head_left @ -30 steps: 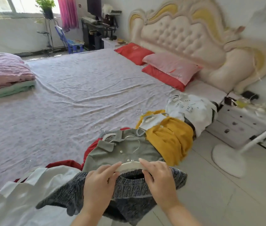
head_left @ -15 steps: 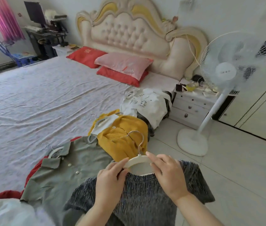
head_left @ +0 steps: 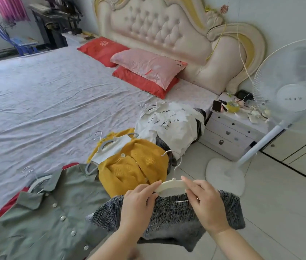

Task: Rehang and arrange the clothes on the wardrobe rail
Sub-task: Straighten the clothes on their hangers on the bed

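the grey knit top (head_left: 171,216) hangs on a white hanger (head_left: 171,185), held up in front of the person over the near edge of the bed (head_left: 45,102) and the floor (head_left: 270,212). the hanger's wire hook (head_left: 176,162) points up and away. the left grip (head_left: 139,205), a bare hand, pinches the hanger's left shoulder where the neckline meets it. the right grip (head_left: 206,205) is clenched on the hanger's right shoulder, its forefinger lying along the top edge. the top's sleeves spread out to either side below the wrists.

just left of it a green button shirt (head_left: 54,212) lies flat on the bed on a pale hanger (head_left: 37,182), with a red garment (head_left: 7,203) showing under its edge. beyond, a mustard cardigan (head_left: 135,166) over a white inner piece rests on a grey hanger (head_left: 92,167). farther on, a white printed tee (head_left: 169,126) is draped on the bed's corner over something dark.

at the head of the bed a pink pillow (head_left: 148,66) lies on a red pillow (head_left: 142,83), against a tufted headboard (head_left: 157,29). a white nightstand (head_left: 231,134) with small clutter on top stands beside the bed, and a white pedestal fan (head_left: 291,96) stands on the floor near it.
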Demonstrator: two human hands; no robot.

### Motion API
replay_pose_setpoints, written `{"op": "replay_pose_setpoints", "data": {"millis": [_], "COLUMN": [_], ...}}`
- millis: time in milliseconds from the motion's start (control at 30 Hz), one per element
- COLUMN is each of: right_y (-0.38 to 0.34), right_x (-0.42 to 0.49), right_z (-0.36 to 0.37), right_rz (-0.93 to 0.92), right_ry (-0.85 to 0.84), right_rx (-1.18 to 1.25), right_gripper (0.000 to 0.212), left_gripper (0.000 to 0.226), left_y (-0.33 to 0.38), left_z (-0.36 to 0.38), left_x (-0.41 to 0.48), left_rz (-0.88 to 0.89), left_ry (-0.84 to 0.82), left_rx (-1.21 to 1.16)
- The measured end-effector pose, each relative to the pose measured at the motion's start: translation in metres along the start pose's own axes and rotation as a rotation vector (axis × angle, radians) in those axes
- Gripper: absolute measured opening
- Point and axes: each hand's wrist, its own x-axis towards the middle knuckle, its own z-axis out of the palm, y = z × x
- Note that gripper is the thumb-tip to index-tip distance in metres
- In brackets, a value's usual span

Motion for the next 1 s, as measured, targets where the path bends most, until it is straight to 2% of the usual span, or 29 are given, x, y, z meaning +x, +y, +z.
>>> {"op": "replay_pose_setpoints", "data": {"millis": [200, 333, 500, 700, 833, 1000], "right_y": [0.004, -0.011, -0.054, -0.125, -0.175, -0.223], "right_x": [0.048, 0.075, 0.093, 0.095, 0.097, 0.102], "right_z": [0.043, 0.079, 0.116, 0.152, 0.178, 0.225], "right_rz": [-0.067, -0.196, -0.376, -0.511, -0.549, -0.516], "right_ry": [-0.131, -0.251, -0.406, -0.523, -0.542, -0.593], "right_rx": [0.127, 0.277, 0.456, 0.513, 0.536, 0.511], "right_gripper": [0.035, 0.036, 0.035, 0.037, 0.037, 0.043], "left_gripper": [0.033, 0.031, 0.031, 0.032, 0.032, 0.036], "left_y": [-0.031, -0.049, -0.057, -0.076, -0.107, -0.162], "left_z": [0.0, -0.016, -0.048, -0.089, -0.122, -0.162], "left_x": [0.015, 0.005, -0.029, -0.07, -0.087, -0.09], "left_rz": [-0.08, -0.246, -0.439, -0.581, -0.612, -0.623], "left_ry": [0.189, 0.291, 0.463, 0.631, 0.672, 0.638], "left_rx": [0.081, 0.12, 0.183, 0.231, 0.238, 0.22]}}
